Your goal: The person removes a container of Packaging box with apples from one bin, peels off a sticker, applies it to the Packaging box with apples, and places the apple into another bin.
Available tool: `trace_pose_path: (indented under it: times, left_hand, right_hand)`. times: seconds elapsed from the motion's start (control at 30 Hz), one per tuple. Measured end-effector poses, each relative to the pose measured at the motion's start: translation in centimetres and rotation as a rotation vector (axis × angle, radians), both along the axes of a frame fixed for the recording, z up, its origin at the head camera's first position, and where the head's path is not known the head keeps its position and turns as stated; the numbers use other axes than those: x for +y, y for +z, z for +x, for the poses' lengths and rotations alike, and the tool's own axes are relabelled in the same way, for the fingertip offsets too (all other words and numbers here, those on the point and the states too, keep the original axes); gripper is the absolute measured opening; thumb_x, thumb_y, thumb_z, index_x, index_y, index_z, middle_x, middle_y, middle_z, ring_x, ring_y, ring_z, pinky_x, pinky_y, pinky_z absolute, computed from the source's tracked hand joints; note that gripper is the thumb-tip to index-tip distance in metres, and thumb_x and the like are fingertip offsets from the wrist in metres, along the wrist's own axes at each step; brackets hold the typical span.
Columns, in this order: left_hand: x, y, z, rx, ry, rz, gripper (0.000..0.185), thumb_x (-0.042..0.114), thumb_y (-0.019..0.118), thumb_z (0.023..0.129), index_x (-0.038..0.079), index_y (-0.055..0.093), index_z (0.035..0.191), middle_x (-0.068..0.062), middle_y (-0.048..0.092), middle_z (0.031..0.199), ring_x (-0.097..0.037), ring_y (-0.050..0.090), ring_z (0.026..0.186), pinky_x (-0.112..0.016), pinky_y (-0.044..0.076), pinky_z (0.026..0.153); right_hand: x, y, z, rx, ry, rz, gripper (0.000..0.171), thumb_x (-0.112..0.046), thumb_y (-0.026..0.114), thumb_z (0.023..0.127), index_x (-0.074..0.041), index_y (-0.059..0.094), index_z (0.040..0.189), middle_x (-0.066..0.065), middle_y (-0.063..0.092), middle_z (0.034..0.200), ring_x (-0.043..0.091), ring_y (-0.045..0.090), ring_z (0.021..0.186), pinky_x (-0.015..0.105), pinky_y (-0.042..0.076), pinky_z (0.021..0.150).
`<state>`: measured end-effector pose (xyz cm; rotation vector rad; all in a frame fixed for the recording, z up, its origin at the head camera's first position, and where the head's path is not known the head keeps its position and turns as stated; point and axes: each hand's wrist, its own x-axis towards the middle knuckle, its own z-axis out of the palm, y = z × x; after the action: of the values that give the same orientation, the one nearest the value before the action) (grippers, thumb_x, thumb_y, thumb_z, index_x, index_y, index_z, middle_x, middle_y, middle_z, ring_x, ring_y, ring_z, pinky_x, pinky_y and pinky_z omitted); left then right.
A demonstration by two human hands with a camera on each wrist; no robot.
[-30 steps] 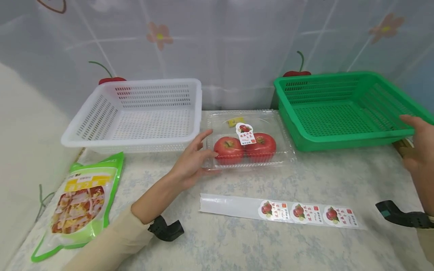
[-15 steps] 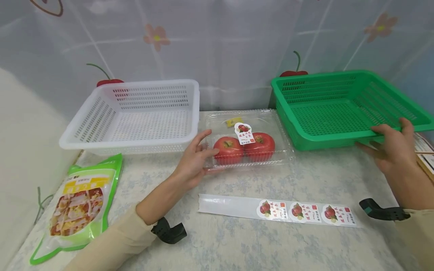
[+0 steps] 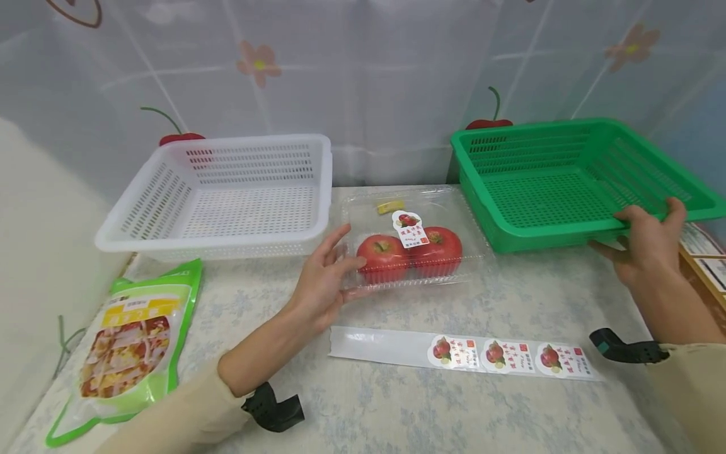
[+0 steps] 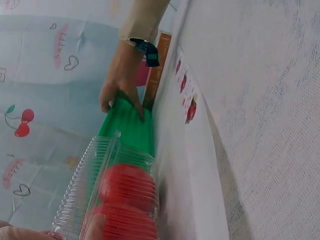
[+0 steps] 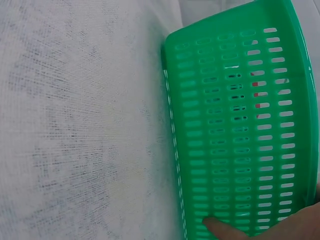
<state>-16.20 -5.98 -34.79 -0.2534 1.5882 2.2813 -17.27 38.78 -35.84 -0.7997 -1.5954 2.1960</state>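
My left hand grips the left edge of a clear plastic clamshell box, thumb on top and fingers below. Two red apples lie inside it, and a white apple-print sticker sits on its lid, with a small yellow label farther back. At the right, my right hand holds the front rim of a green plastic basket. In the right wrist view, one finger lies against the basket's slotted outer wall. Nothing shows inside the basket.
A white plastic basket stands at the back left. Nearer lies a green-edged food bag. In front of the box is a backing strip with three stickers. A patterned curtain hangs behind; a wooden-edged frame shows at the right.
My right hand has come in leftward from the right edge and taken hold of the green basket's front rim. The clamshell box has tilted slightly in my left hand.
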Motion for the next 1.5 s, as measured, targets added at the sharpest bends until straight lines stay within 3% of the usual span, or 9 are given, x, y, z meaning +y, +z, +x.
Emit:
trace_pose_path:
  times: [0.07, 0.17, 0.23, 0.47, 0.6, 0.8, 0.97, 1.17, 1.5]
  left_hand:
    - [0.0, 0.4, 0.4, 0.008, -0.005, 0.01, 0.068, -0.004, 0.058, 0.093, 0.032, 0.043, 0.148, -0.006, 0.017, 0.161, -0.031, 0.032, 0.141, -0.05, 0.057, 0.08]
    - [-0.1, 1.1, 1.2, 0.017, -0.011, 0.019, 0.068, -0.004, 0.059, 0.093, 0.032, 0.043, 0.148, -0.007, 0.018, 0.161, -0.032, 0.043, 0.133, -0.049, 0.058, 0.081]
    - [-0.2, 1.5, 1.7, 0.023, -0.007, 0.016, 0.067, -0.004, 0.059, 0.093, 0.033, 0.043, 0.147, -0.006, 0.02, 0.16, -0.033, 0.048, 0.128, -0.048, 0.058, 0.08]
    - [-0.2, 2.8, 3.2, 0.042, 0.019, 0.023, 0.066, -0.002, 0.058, 0.094, 0.032, 0.041, 0.148, -0.003, 0.019, 0.159, -0.032, 0.043, 0.132, -0.047, 0.057, 0.082]
    - [0.1, 3.6, 3.3, 0.066, 0.016, 0.039, 0.065, 0.0, 0.058, 0.094, 0.032, 0.041, 0.149, -0.001, 0.019, 0.159, -0.031, 0.041, 0.134, -0.047, 0.057, 0.083]
    - [1.4, 5.0, 2.1, 0.116, 0.021, 0.057, 0.062, 0.002, 0.057, 0.096, 0.032, 0.042, 0.148, 0.0, 0.02, 0.159, -0.029, 0.035, 0.138, -0.046, 0.058, 0.081]
    - [3.2, 6.4, 0.9, 0.13, 0.029, 0.091, 0.059, 0.001, 0.058, 0.096, 0.033, 0.045, 0.145, 0.001, 0.022, 0.158, -0.028, 0.034, 0.139, -0.045, 0.059, 0.08]
    - [6.8, 8.0, -0.4, 0.123, 0.044, 0.14, 0.058, 0.001, 0.061, 0.095, 0.033, 0.05, 0.142, 0.0, 0.026, 0.157, -0.029, 0.039, 0.135, -0.044, 0.059, 0.077]
    - [13.4, 8.4, -3.1, 0.06, 0.096, 0.238, 0.058, -0.003, 0.068, 0.089, 0.033, 0.06, 0.133, 0.001, 0.037, 0.145, -0.033, 0.055, 0.116, -0.049, 0.059, 0.072]
  right_hand:
    - [-0.3, 0.4, 0.1, -0.016, -0.004, -0.006, 0.09, -0.013, 0.059, 0.098, -0.056, -0.001, 0.149, -0.016, -0.012, 0.155, 0.014, 0.028, 0.135, 0.041, 0.056, 0.082]
    - [-0.6, 0.6, 0.3, -0.027, 0.001, -0.004, 0.094, -0.015, 0.063, 0.096, -0.057, -0.002, 0.148, -0.015, -0.011, 0.156, 0.013, 0.035, 0.13, 0.029, 0.057, 0.056]
    - [-0.8, 0.6, 0.3, -0.037, 0.009, 0.021, 0.093, -0.017, 0.063, 0.095, -0.056, -0.002, 0.149, -0.013, -0.012, 0.157, 0.014, 0.033, 0.131, 0.027, 0.057, 0.055]
    - [-0.5, 0.1, 0.3, -0.075, 0.04, 0.102, 0.088, -0.024, 0.059, 0.097, -0.055, -0.004, 0.149, -0.008, -0.02, 0.158, 0.019, 0.014, 0.145, 0.034, 0.048, 0.095]
    - [-0.2, 0.2, 0.5, -0.064, 0.055, 0.088, 0.089, -0.024, 0.06, 0.097, -0.055, -0.005, 0.149, -0.009, -0.021, 0.158, 0.018, 0.013, 0.145, 0.034, 0.051, 0.092]
    - [0.1, 0.4, 0.8, -0.03, 0.101, 0.021, 0.094, -0.023, 0.064, 0.095, -0.056, -0.007, 0.148, -0.012, -0.027, 0.156, 0.015, 0.01, 0.147, 0.029, 0.058, 0.074]
    - [-0.2, 0.5, 0.9, -0.04, 0.1, 0.038, 0.093, -0.024, 0.063, 0.096, -0.055, -0.007, 0.149, -0.013, -0.024, 0.157, 0.015, 0.008, 0.146, 0.032, 0.053, 0.09]
    - [-0.2, 0.3, 0.7, -0.043, 0.08, 0.032, 0.093, -0.025, 0.065, 0.095, -0.055, -0.004, 0.149, -0.015, -0.018, 0.157, 0.015, 0.012, 0.144, 0.039, 0.031, 0.106]
    - [0.0, -0.1, 0.5, -0.022, 0.085, 0.042, 0.096, -0.03, 0.07, 0.091, -0.053, -0.003, 0.15, -0.015, -0.015, 0.158, 0.015, 0.018, 0.143, 0.046, 0.02, 0.109]
